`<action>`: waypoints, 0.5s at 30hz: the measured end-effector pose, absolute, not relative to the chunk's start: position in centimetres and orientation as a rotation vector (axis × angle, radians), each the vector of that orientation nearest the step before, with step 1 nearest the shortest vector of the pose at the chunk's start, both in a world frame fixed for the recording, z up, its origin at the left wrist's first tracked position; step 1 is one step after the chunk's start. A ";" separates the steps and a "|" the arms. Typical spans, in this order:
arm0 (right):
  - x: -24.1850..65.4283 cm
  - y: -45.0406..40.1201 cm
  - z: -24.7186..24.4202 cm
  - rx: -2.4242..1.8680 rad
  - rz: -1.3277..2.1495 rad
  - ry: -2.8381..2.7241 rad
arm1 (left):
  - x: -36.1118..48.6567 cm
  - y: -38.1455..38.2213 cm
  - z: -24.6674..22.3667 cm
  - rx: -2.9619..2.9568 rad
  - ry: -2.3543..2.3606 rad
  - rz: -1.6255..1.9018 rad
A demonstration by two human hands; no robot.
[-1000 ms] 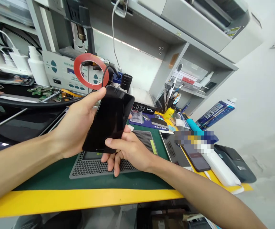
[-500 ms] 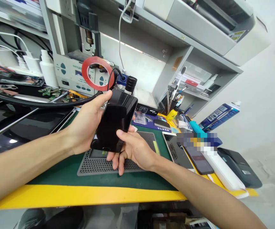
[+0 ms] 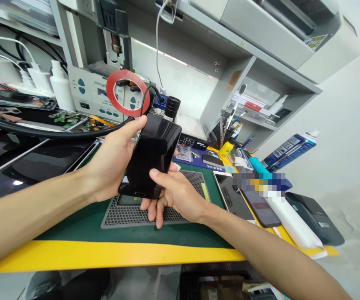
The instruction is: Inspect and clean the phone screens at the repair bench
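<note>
Between both hands, tilted above the bench, is a black smartphone [image 3: 150, 156] with a dark, glossy screen facing me. My left hand [image 3: 113, 160] grips its left edge, thumb along the upper side; the fingers behind it are mostly hidden. My right hand [image 3: 180, 189] holds the lower right part, its thumb resting on the screen and several fingers curled beneath. Below the phone lies a grey honeycomb-patterned pad [image 3: 186, 214] on a green mat [image 3: 83, 229]. Part of another dark flat item shows on the pad under the phone.
A roll of red tape [image 3: 113, 100] stands before a control station [image 3: 94, 98] at the back. On the right lie a white-framed phone [image 3: 230, 193], a dark phone [image 3: 263, 208] and a long white roll [image 3: 295, 225]. Large dark panels [image 3: 26, 166] cover the left side.
My right thumb has slid slightly left across the screen. Both hands keep hold of the smartphone, and the camera view has shifted a little.
</note>
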State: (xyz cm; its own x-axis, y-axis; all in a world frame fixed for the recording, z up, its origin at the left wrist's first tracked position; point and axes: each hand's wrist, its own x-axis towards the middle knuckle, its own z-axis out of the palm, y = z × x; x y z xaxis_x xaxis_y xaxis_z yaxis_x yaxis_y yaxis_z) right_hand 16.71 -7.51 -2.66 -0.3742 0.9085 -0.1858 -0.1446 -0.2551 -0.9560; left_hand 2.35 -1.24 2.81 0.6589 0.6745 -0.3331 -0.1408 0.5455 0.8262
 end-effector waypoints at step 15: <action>16.3 -7.9 -1.9 -1.151 1.671 -1.279 | 2.3 -1.0 2.3 0.933 0.629 0.497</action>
